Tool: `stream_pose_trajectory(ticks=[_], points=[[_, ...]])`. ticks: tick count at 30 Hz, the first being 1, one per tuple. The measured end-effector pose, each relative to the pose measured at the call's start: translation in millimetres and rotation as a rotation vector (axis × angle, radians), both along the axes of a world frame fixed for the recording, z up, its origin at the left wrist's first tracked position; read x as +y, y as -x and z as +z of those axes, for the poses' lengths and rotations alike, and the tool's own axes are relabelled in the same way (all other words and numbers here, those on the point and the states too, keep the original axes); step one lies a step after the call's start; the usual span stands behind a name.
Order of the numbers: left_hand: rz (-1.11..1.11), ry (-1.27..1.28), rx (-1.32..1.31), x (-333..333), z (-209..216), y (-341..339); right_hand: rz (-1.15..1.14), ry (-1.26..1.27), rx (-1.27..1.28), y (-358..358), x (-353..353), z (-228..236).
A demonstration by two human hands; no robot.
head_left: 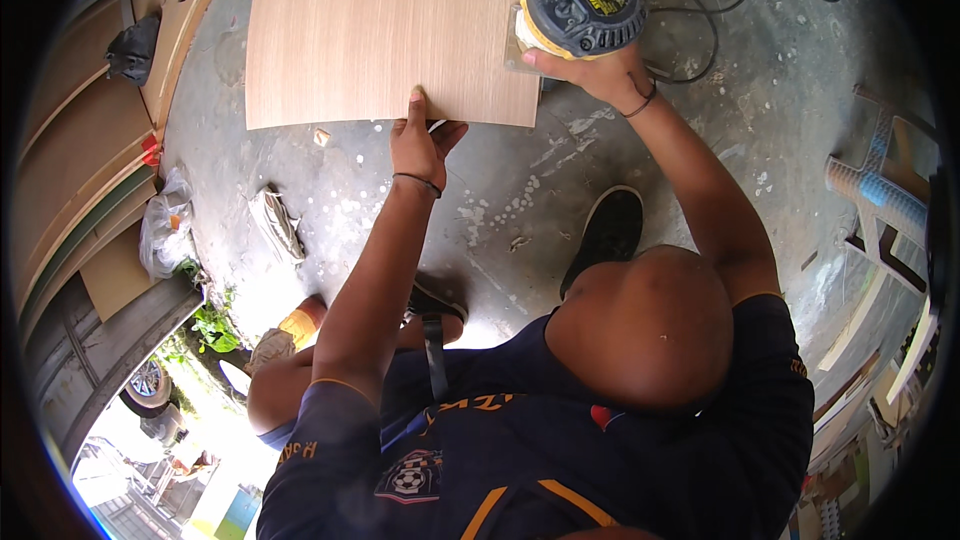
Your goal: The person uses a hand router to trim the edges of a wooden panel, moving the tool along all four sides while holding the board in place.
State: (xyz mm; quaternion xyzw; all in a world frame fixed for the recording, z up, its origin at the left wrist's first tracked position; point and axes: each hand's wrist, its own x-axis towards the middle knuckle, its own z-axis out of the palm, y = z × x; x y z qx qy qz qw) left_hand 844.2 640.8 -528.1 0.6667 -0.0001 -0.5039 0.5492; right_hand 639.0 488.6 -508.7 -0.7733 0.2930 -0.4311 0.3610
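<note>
in the head view, the person's left hand [420, 148] pinches the near edge of a pale wood panel [390, 30], its thumb flat on the top face and the other fingers bent at and under the edge, partly out of sight. the panel stretches away beyond this hand, above the grey floor [345, 175].

the right hand [585, 68] is closed around the lower body of a black and yellow power tool [590, 2]; most of its fingers are hidden behind the tool. the tool stands just above that hand, at the right edge of the panel, and a see-through plate [518, 55] at its foot overlaps that edge. whether the bit touches the wood cannot be told. a dark cord [715, 35] loops to the right of the right hand.

below and left of the left hand, a crumpled wrapper [275, 225] lies on the floor; farther left are a clear plastic bag [168, 225] and large boards [85, 175]. a dark shoe [610, 225] is below the right hand.
</note>
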Motion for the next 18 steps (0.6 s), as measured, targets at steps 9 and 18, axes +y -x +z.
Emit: stream_pose_trajectory(ticks=[9, 18], points=[[0.0, 0.021, 0.024, 1, -4, -2, -0.022, 0.007, 0.092, 2, 25, -2], [0.006, 0.031, 0.032, 1, -5, -1, 0.01, 0.039, 0.135, 8, 48, -6]])
